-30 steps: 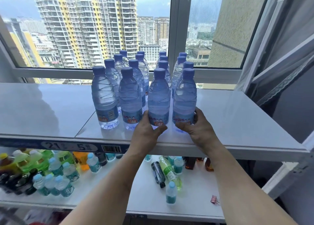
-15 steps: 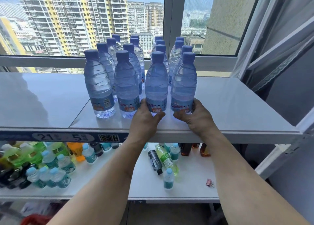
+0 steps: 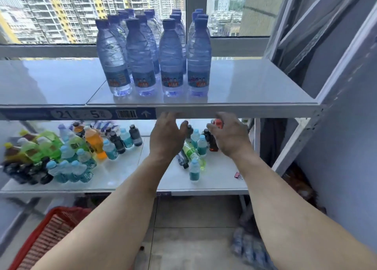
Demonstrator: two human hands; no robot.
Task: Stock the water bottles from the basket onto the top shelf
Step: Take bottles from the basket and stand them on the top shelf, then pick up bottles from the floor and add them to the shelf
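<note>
**Top shelf stock: clear water bottles, hands held below**

Item 1. We count four clear plastic water bottles with blue caps and blue labels (image 3: 155, 55) standing upright in a front row near the forward edge of the white glossy top shelf (image 3: 255, 86). Behind them we see further rows of the same bottles running back toward the window (image 3: 61, 14); the rear ones overlap and we cannot count them exactly. Neighbours in the front row stand just beside each other.

Item 2. We hold our left hand (image 3: 166, 137) below the front lip of the top shelf, back of the hand toward the camera, fingers loosely curved and thumb out to the right, gripping nothing. Our right hand (image 3: 230, 137) is at the same height, well apart from the bottles above, fingers relaxed and slightly bent, also holding nothing.

Item 3. A blue price strip with a barcode (image 3: 81, 114) runs along the shelf's front edge.

Item 4. On the white lower shelf (image 3: 126, 180) we see a mixed lot of small drink bottles (image 3: 67, 151), green, orange, dark and teal-labelled, some upright and some lying down, and a small pink clip (image 3: 237, 175).

Item 5. A red plastic mesh basket (image 3: 47, 235) sits on the floor at lower left; its contents are blurred.
</note>
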